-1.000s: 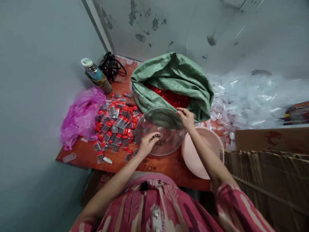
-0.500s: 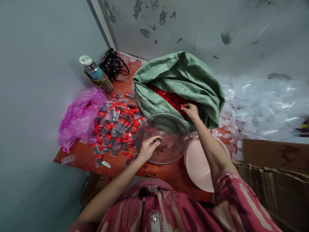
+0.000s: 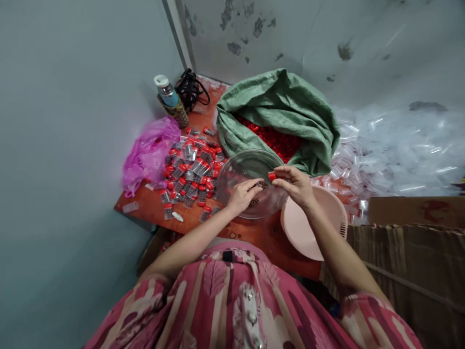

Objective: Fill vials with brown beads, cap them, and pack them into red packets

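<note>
My right hand (image 3: 295, 185) pinches a red plastic cap (image 3: 271, 177) between its fingertips, over the rim of a clear glass dish (image 3: 236, 174). My left hand (image 3: 244, 196) is over the dish, its fingertips closed on something small and dark (image 3: 261, 184), too small to identify. A few dark beads (image 3: 254, 201) lie in the dish under my fingers. Behind the dish, a green woven sack (image 3: 279, 104) lies open around a mass of red caps (image 3: 271, 139). A heap of small capped tubes (image 3: 192, 174) lies to the left of the dish.
The worn orange tabletop (image 3: 143, 206) is hemmed in by walls at the left and back. A pink basin (image 3: 316, 228) sits at the right, and loose clear tubes (image 3: 392, 155) are heaped beyond it. A magenta plastic bag (image 3: 148, 155), flask (image 3: 168, 94) and black cable (image 3: 192, 89) stand back left. Cardboard (image 3: 417, 257) lines the right.
My right hand has come back from the sack to the dish with a red cap in its fingers. My left hand has moved up toward the dish's middle, and the view has shifted.
</note>
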Demonstrator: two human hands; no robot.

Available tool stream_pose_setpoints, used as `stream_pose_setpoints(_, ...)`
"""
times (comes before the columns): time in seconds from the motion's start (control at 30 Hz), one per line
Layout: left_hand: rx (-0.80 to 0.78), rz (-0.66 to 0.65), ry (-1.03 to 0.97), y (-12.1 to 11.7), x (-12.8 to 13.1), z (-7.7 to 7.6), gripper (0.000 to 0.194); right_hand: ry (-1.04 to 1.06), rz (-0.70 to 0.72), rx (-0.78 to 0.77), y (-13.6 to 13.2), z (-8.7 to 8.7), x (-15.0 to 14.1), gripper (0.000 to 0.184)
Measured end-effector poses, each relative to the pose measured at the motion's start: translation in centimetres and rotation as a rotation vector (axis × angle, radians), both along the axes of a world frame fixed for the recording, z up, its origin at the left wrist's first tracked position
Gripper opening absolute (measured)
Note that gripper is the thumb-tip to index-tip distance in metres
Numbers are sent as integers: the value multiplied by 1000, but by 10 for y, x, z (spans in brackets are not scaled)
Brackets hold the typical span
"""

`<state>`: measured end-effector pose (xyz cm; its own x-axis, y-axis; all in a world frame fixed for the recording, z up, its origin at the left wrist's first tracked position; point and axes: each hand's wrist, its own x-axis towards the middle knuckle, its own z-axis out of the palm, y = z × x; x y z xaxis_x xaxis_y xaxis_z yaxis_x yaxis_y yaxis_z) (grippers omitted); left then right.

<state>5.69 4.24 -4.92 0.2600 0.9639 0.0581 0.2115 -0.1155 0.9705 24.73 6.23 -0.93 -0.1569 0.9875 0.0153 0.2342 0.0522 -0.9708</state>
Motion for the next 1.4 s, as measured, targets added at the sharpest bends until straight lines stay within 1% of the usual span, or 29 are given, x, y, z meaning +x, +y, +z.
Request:
stream_pose_setpoints(0.07,55,-10,30,-7,-1,4,28,-139,41,84,-14,6,-7,36)
stream_pose_setpoints(0.17,100,-9,32,-17,-3,8,27,-339,97,188,-27,11,-11,28)
stream_pose_setpoints(0.27,138,6,26,-24,-6,10,26,-455,152,264,-35,15,-13,25)
stream_pose_setpoints(0.4,184,17,36,-32,-9,13,26,-619,182,378,-48,18,-19,23)
stream_pose_setpoints(0.5,240,-30,72,-37,-13,15,27,-759,237,457,-56,19,-23,22)
stream_pose_setpoints(0.6,307,-93,116,-38,-16,17,29,-800,329,479,-57,20,-23,21)
stream_pose_setpoints(0.67,301,-107,119,-37,-17,20,29,-750,328,428,-53,23,-22,21)
stream_pose_setpoints(0.73,235,-81,63,-35,-16,21,28,-630,256,325,-49,27,-21,21)
stream_pose_setpoints(0.8,125,-1,-47,-33,-14,21,27,-417,168,176,-48,31,-19,25)
stream_pose_setpoints(0.87,2,100,-170,-31,-13,19,28,-126,88,32,-49,30,-15,31)
stream_pose_setpoints(0.93,-96,167,-273,-31,-13,16,30,155,20,-66,-52,22,-9,36)
stream_pose_setpoints(1.0,-136,171,-320,-31,-14,13,32,329,-31,-143,-55,10,-5,36)
stream_pose_setpoints(1.07,-116,140,-295,-31,-15,13,31,389,-67,-216,-58,0,-4,31)
stream_pose_setpoints(1.13,-33,91,-219,-32,-16,14,27,388,-97,-251,-58,-4,-7,27)
stream_pose_setpoints(1.2,80,36,-143,-33,-16,16,24,371,-83,-272,-55,-3,-11,34)
stream_pose_setpoints(1.23,130,10,-114,-33,-16,16,23,373,-46,-302,-54,-1,-14,38)
stream_pose_setpoints(1.33,213,-33,-63,-34,-15,16,22,439,140,-504,-51,4,-21,49)
stream_pose_setpoints(1.4,231,-38,-56,-35,-13,15,22,508,246,-649,-51,5,-26,48)
